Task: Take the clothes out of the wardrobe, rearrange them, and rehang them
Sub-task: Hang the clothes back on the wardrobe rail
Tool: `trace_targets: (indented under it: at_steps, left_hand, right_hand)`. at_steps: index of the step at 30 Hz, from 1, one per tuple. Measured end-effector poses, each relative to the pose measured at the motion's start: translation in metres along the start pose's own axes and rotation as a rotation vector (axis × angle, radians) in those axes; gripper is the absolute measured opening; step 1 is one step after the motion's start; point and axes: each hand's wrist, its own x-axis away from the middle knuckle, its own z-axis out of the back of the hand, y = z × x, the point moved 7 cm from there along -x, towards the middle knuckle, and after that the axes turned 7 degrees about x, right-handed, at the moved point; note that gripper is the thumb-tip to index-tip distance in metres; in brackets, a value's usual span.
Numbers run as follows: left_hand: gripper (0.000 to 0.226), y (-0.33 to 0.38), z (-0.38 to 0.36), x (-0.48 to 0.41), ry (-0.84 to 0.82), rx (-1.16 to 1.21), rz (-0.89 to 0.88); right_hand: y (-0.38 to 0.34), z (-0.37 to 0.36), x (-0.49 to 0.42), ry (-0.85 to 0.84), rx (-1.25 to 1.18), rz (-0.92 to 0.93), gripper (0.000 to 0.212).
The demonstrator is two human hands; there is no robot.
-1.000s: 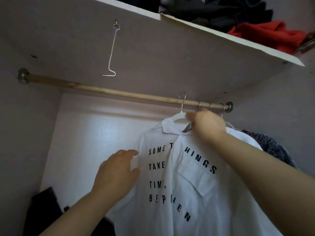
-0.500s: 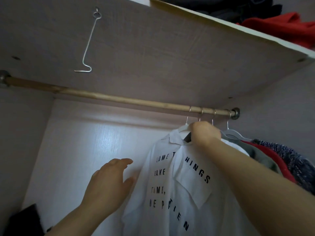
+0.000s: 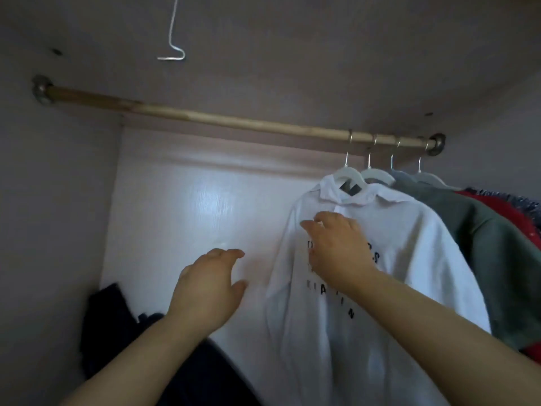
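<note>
A white shirt [image 3: 409, 250] with black lettering hangs on a white hanger [image 3: 348, 174] from the wooden rail [image 3: 205, 118], at its right end. My right hand [image 3: 339, 247] lies on the shirt's front with fingers spread, holding nothing. My left hand [image 3: 207, 291] hovers open to the left of the shirt, apart from it. Behind the shirt hang a grey-green garment [image 3: 491, 238], a red garment [image 3: 515, 212] and a dark speckled one [image 3: 524, 200], each on its own hanger.
A bent wire hook [image 3: 172, 36] dangles from the underside of the shelf above. Dark clothes [image 3: 111, 326] lie heaped at the bottom left of the wardrobe. The left stretch of the rail carries no hangers.
My right hand has let go of the hanger's neck and dropped onto the shirt's chest. The shirt now hangs further right against the other clothes. My left hand stayed open beside it.
</note>
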Motion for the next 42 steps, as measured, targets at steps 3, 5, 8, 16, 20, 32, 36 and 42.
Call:
trace_targets:
  at_steps: [3,5,8,16,20,32,36,42]
  left_hand:
    - [0.048,-0.024,0.003,0.032,-0.072,-0.074,0.068]
    - [0.048,-0.048,0.005,0.063,-0.13,-0.119,0.138]
    - [0.053,-0.089,0.007,0.125,-0.246,-0.197,0.266]
    - [0.049,-0.163,0.025,0.345,-0.387,-0.29,0.753]
    - [0.055,-0.154,0.039,0.457,-0.393,-0.338,1.057]
    - [0.058,0.031,0.12,0.719,-0.058,-0.538,1.918]
    - [0.057,0.111,0.153,0.776,0.124,-0.617,2.106]
    - [0.056,0.217,0.198,0.852,0.424,-0.668,2.328]
  right_hand:
    - [-0.052,-0.035,0.04,-0.158,-0.188,0.073,0.055]
    - [-0.092,-0.057,0.07,-0.242,-0.269,0.135,0.058]
    - [-0.152,-0.078,0.117,-0.329,-0.388,0.25,0.058]
    - [-0.312,-0.111,0.261,-0.613,-0.658,0.603,0.058]
    - [-0.372,-0.099,0.337,-0.684,-0.747,0.864,0.052]
    - [-0.443,0.033,0.552,-0.65,-0.93,1.674,0.057]
    - [-0.447,0.108,0.622,-0.564,-0.963,1.924,0.055]
    - [-0.447,0.221,0.721,-0.45,-0.966,2.23,0.054]
